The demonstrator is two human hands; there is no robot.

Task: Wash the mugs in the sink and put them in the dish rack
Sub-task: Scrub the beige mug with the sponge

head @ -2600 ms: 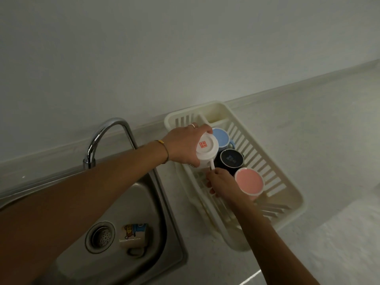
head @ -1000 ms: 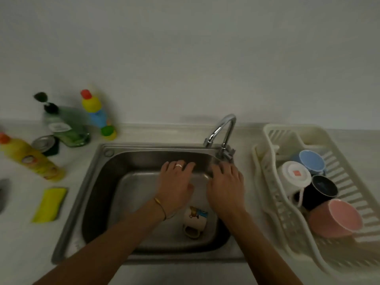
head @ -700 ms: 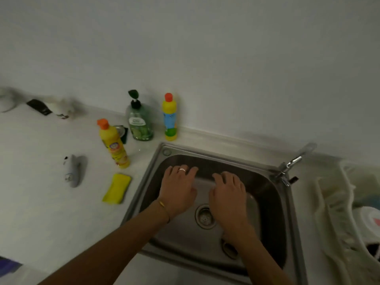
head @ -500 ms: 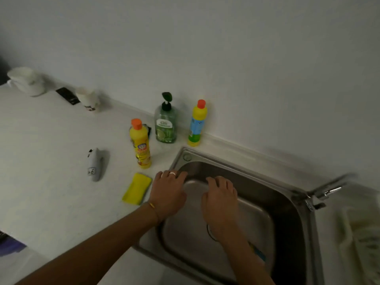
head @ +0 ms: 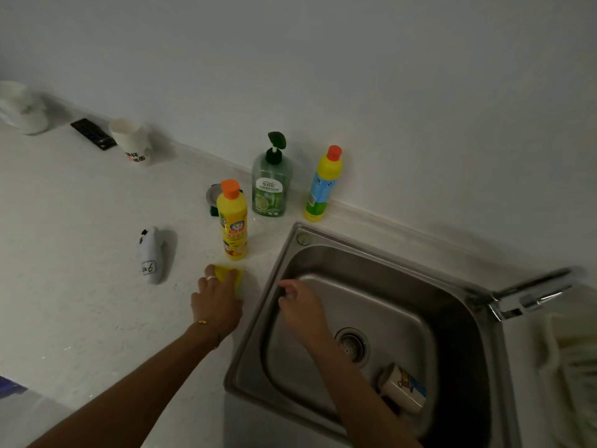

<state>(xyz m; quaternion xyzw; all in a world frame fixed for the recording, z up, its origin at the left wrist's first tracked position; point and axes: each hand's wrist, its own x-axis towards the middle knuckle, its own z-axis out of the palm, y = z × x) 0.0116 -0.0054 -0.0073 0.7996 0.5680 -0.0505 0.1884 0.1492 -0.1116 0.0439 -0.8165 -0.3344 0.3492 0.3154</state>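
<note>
— Lying far left: a white jug (head: 22,109), a black remote (head: 93,134), a paper cup (head: 132,143). Leaving a broad bare stretch of counter (head: 80,302) toward the near edge.

— Lying flat further in: one white gadget (head: 151,255). Standing by the wall: three bottles, yellow (head: 232,221), green pump (head: 272,185), yellow-blue (head: 323,185).

— Reaching onto the sponge (head: 231,274): left hand (head: 216,305), fingers laid over it, grip hard to judge.

— Hovering over the sink (head: 281,257) rim: right hand (head: 300,307), fingers loosely curled, holding nothing.

— Lying on its side at the basin's near right: one mug (head: 402,388), cream with a cartoon print. Blurring at far right: faucet (head: 533,292), rack (head: 575,367).
</note>
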